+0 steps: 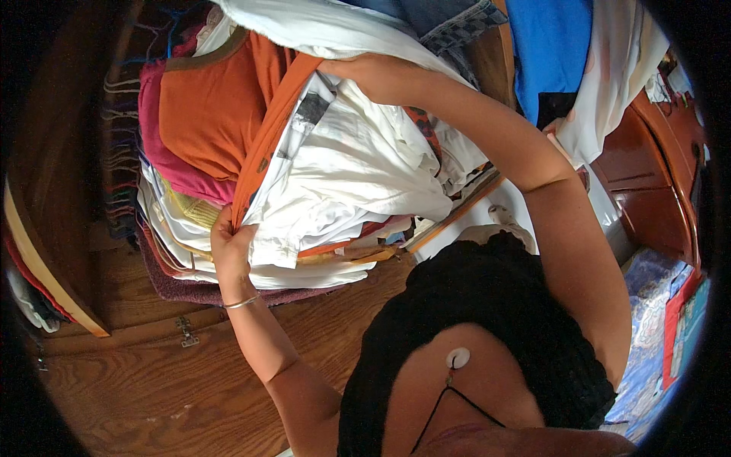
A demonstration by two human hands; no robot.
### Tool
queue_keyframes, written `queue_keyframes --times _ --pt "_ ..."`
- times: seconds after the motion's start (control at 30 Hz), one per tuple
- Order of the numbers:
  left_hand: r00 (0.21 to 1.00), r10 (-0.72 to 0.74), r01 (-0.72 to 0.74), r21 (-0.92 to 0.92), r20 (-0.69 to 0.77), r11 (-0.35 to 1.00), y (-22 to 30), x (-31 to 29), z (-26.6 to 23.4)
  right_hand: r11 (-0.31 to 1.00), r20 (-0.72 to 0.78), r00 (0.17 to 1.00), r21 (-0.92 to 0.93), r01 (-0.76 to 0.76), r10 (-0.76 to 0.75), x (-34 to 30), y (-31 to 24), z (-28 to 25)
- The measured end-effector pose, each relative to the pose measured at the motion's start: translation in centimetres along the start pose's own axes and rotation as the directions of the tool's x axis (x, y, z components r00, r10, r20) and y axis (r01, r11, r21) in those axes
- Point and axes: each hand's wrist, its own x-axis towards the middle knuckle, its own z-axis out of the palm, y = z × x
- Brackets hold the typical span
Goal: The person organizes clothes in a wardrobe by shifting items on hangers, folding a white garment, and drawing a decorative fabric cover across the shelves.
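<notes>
head view: left hand (231, 242) pinches orange cloth (270, 131); right hand (375, 76) at its far end, cannot tell finger closure.

Head view — wide fisheye, close overhead, facing down (wearer's chest (480, 381) below) — at clothes pile (358, 160).

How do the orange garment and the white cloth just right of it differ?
The orange garment has a brownish band along its upper edge; the white cloth is pale. The orange garment looks fairly smooth, the white cloth creased. The left hand pinches the orange garment's edge, while the white cloth spreads beside it. Both lie on the clothes pile.
</notes>
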Motion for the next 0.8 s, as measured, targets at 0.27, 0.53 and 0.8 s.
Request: queue_keyframes --times 0.27,0.53,0.8 --pt "0.993 0.035 -0.012 0.206 -0.11 0.978 0.4 -2.1 2.4 0.98 -0.064 0.986 0.131 -0.147 0.157 -0.3 2.2 1.6" --pt "0.663 0.294 -0.544 0.173 0.689 0.821 5.7 -7.4 14.2 0.567 -0.107 0.821 0.773 -0.286 0.56 -0.6 5.1 -0.6" --pt "0.631 0.487 -0.772 0.551 0.604 0.316 3.7 5.2 18.8 0.432 -0.097 0.838 0.885 -0.174 0.537 0.4 4.2 -4.3"
